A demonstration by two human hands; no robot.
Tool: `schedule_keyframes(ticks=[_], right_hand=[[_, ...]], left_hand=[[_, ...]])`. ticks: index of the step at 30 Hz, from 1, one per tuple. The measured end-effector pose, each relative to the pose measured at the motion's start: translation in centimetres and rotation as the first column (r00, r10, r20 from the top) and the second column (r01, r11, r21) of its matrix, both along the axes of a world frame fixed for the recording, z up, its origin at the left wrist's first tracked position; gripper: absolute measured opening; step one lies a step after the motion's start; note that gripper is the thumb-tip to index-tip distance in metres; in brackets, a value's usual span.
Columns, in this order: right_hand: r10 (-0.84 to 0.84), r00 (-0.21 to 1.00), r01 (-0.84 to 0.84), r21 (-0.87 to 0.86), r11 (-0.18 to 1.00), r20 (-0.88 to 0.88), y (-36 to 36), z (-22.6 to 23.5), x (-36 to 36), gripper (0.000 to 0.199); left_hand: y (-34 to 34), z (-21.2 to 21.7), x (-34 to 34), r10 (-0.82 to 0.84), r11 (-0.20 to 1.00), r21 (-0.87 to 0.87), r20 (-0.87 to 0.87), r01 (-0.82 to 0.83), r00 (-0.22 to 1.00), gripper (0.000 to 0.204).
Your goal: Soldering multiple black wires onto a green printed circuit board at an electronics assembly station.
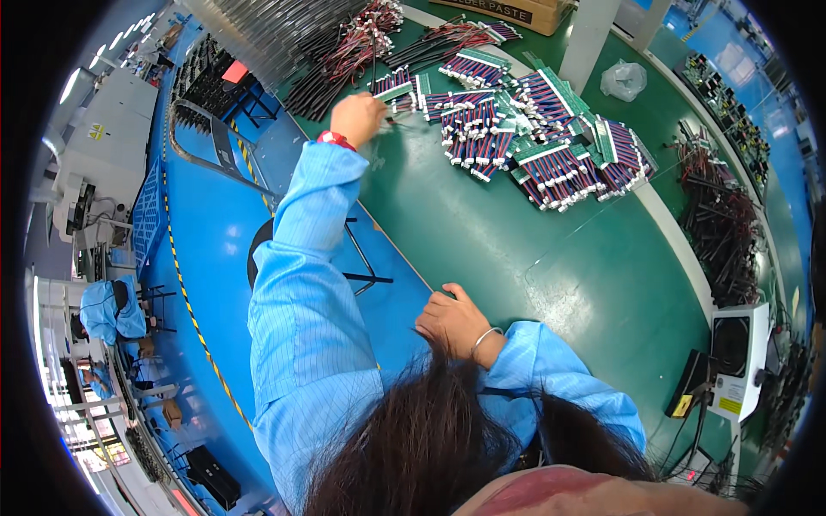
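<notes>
My left hand [357, 119] is stretched out to the far side of the green table [482, 232], its fingers curled together beside the nearest cable bundles. What it holds, if anything, is hidden by the fingers. Right by it lies a green strip [394, 92] with short cables along it. Many similar bundles of red, blue and black cables [559, 176] with white connectors and green strips are piled to its right. Nearer to me, my right hand [453, 320] rests at the table's edge, thumb apart from loosely bent fingers, with nothing seen in it.
Loose black and red cables [344, 64] lie at the far left of the table, beside stacked clear trays [258, 30]. A brown carton [516, 13] stands behind. A clear plastic bag [624, 81] sits at the back. On the right stands a white boxy device [738, 361].
</notes>
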State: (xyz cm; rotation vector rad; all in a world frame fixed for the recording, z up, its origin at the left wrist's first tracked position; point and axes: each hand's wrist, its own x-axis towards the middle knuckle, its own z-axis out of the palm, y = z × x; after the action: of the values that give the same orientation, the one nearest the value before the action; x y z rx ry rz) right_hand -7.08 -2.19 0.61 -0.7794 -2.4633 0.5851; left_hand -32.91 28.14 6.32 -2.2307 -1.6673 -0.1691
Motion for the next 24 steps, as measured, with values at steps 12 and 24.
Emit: schedule_keyframes(ticks=[12,24], right_hand=[[0.036,0.999,-0.036,-0.022,0.999,0.032,0.2,0.4,0.1,0.007],[0.022,0.985,-0.050,-0.162,0.985,-0.171,-0.6,-3.7,-0.3,0.014]], left_hand=[[4.2,-0.2,0.9,0.162,0.971,-0.230,0.836,0.067,0.525,0.024],[17.4,-8.2,3.5,-0.036,0.891,0.446,0.258,-0.086,0.965,0.060]])
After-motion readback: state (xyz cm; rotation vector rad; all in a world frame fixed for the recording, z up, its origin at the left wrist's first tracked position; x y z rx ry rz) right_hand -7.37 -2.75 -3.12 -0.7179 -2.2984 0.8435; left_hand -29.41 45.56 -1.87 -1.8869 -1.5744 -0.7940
